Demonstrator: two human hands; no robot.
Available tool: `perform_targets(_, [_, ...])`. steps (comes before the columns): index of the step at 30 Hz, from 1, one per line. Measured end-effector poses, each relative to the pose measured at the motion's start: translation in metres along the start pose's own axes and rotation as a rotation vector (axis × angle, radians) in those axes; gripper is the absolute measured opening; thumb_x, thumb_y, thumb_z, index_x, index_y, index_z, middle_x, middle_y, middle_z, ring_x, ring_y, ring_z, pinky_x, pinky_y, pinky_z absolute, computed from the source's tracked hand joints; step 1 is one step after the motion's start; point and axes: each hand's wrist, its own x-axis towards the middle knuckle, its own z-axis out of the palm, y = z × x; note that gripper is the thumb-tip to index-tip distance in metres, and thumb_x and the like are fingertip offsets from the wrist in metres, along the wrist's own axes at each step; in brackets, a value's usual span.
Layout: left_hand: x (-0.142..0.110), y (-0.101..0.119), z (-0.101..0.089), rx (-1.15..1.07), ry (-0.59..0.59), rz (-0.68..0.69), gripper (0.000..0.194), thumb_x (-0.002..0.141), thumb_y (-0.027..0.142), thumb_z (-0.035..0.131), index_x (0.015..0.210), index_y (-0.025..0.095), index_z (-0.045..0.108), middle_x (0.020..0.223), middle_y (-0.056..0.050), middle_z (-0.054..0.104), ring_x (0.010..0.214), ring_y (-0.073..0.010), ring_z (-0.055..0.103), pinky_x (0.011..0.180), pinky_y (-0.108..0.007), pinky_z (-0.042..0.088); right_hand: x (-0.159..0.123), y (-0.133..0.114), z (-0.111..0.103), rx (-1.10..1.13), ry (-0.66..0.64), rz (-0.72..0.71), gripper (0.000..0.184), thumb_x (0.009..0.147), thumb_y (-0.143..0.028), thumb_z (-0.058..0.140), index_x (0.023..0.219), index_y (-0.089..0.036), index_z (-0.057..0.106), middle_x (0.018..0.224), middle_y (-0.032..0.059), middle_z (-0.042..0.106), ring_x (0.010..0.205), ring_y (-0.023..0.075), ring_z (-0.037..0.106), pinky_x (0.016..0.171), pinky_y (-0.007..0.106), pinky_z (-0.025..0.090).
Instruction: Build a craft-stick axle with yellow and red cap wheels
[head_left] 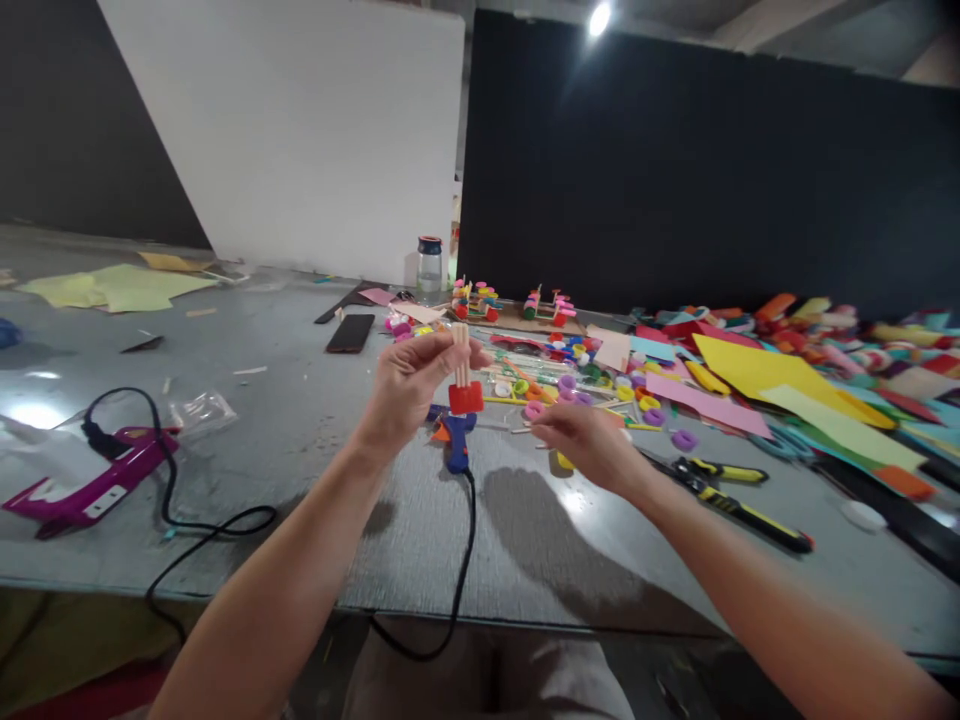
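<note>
Raised above the table, my left hand [411, 388] pinches several pale wooden sticks [460, 352] held upright, with a red block-like piece [466, 398] at their lower end. My right hand [586, 445] is to the right, its fingertips pinched on a thin pale stick [520, 431]. Close to those fingers is a pink ring [534, 410]. Behind and below the red piece, a blue glue gun [457, 448] lies on the table, its cord running toward me. My fingers partly hide the sticks' upper part.
Coloured bottle caps and rings [651, 402] are strewn past my hands. Black-and-yellow pliers [731, 500] and coloured paper [780, 375] lie right. A phone [351, 333], a water bottle [429, 270] and two small colourful models [475, 300] stand farther back. At left is a purple power strip [97, 490].
</note>
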Motion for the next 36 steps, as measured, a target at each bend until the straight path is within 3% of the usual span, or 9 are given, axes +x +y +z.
perform_targets(3, [0.002,-0.001,-0.001,-0.013,0.060,0.050,0.032,0.079,0.051,0.080,0.088,0.021,0.081,0.080,-0.005,0.080,0.085,-0.0217,0.076,0.089,-0.036,0.058,0.033,-0.032,0.031,-0.032,-0.132,0.054,0.032,0.100,-0.040,0.059,0.079,-0.020,0.071,0.073,0.0020,0.072,0.068,0.0160,0.067,0.066,0.030,0.055])
perform_targets(7, [0.004,-0.007,-0.003,-0.021,0.099,0.077,0.029,0.081,0.048,0.079,0.087,0.020,0.081,0.076,-0.004,0.080,0.081,-0.0204,0.077,0.087,-0.035,0.059,0.064,-0.064,0.067,-0.083,-0.234,0.166,0.028,0.100,-0.039,0.063,0.120,-0.020,0.067,0.123,0.0083,0.069,0.101,0.0221,0.069,0.087,0.043,0.060])
perform_targets(12, [0.003,-0.010,-0.005,-0.032,0.093,0.079,0.020,0.085,0.039,0.075,0.090,0.021,0.081,0.079,-0.004,0.080,0.081,-0.0192,0.077,0.083,-0.033,0.059,0.075,-0.070,0.081,-0.006,-0.260,0.309,0.032,0.099,-0.036,0.064,0.128,-0.021,0.064,0.133,0.0098,0.065,0.110,0.0251,0.067,0.092,0.047,0.059])
perform_targets(18, [-0.004,0.006,-0.002,-0.027,0.074,0.151,0.014,0.088,0.036,0.075,0.090,0.023,0.081,0.082,-0.003,0.080,0.082,-0.0176,0.076,0.085,-0.032,0.059,0.064,-0.049,0.067,0.328,-0.148,0.441,0.036,0.097,-0.036,0.067,0.128,-0.018,0.064,0.131,0.0093,0.066,0.108,0.0263,0.068,0.089,0.046,0.060])
perform_targets(21, [-0.010,0.014,-0.001,-0.012,0.042,0.198,0.013,0.089,0.036,0.075,0.092,0.024,0.081,0.080,-0.001,0.079,0.079,-0.0162,0.075,0.081,-0.030,0.059,0.047,-0.039,0.055,0.587,-0.028,0.474,0.032,0.099,-0.037,0.065,0.124,-0.017,0.064,0.119,0.0081,0.069,0.096,0.0215,0.070,0.081,0.041,0.061])
perform_targets(24, [-0.014,0.016,0.001,0.001,-0.032,0.249,0.014,0.091,0.037,0.074,0.093,0.026,0.080,0.078,-0.001,0.077,0.075,-0.0168,0.075,0.075,-0.031,0.059,0.022,-0.030,0.042,0.835,0.138,0.444,0.032,0.096,-0.046,0.066,0.107,-0.016,0.065,0.088,0.0020,0.070,0.070,0.0145,0.067,0.067,0.032,0.059])
perform_targets(27, [-0.017,0.015,0.002,0.043,-0.099,0.324,0.010,0.093,0.031,0.071,0.089,0.027,0.079,0.078,0.000,0.076,0.080,-0.0181,0.074,0.076,-0.034,0.059,-0.001,-0.022,0.028,1.017,0.277,0.403,0.042,0.081,-0.057,0.078,0.091,-0.019,0.063,0.068,-0.0031,0.063,0.057,0.0115,0.060,0.056,0.025,0.051])
perform_targets(32, [-0.018,0.013,0.005,0.221,-0.170,0.482,0.021,0.097,0.017,0.064,0.104,0.031,0.078,0.094,-0.001,0.080,0.092,-0.0175,0.072,0.085,-0.038,0.056,-0.026,-0.017,0.006,1.178,0.363,0.367,0.043,0.076,-0.060,0.080,0.088,-0.020,0.068,0.065,-0.0017,0.064,0.052,0.0118,0.056,0.048,0.025,0.046])
perform_targets(36, [-0.018,0.005,0.008,0.441,-0.168,0.542,0.018,0.098,0.015,0.064,0.102,0.027,0.078,0.090,-0.001,0.078,0.093,-0.0167,0.070,0.088,-0.037,0.053,-0.039,-0.017,-0.007,1.158,0.426,0.229,0.030,0.090,-0.051,0.071,0.093,-0.021,0.074,0.071,0.0029,0.071,0.051,0.0135,0.059,0.049,0.027,0.046])
